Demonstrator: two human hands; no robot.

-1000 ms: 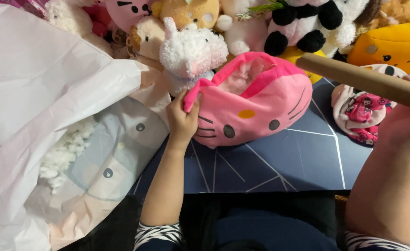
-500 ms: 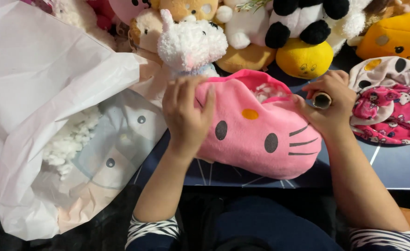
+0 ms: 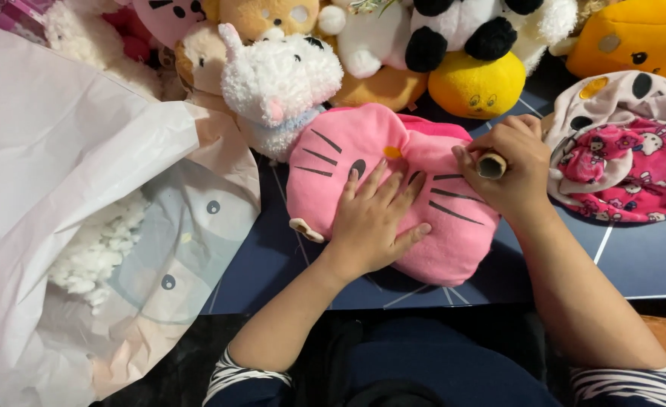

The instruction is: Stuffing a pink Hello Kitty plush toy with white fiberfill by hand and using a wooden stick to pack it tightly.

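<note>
**Both hands on a pink cat-face cushion**

We look down at a dark blue tabletop where a pink cushion with a cat face lies flat, face up, in front of us. Our left hand rests on its middle, palm down and fingers spread, gripping nothing. Our right hand sits at the cushion's upper right edge, clenched around a brown cardboard tube whose open round end points toward us; the rest of the tube is hidden inside the fist.

Just beside the cushion's upper left corner, touching it, stands a fluffy white toy animal. Behind it, along the far edge, we see a row of soft toys, among them a black-and-white panda and a round yellow toy.

To the right lies pink printed fabric under a beige spotted piece. To the left, a large white plastic bag lies open, with white stuffing showing through its thin wall.
</note>
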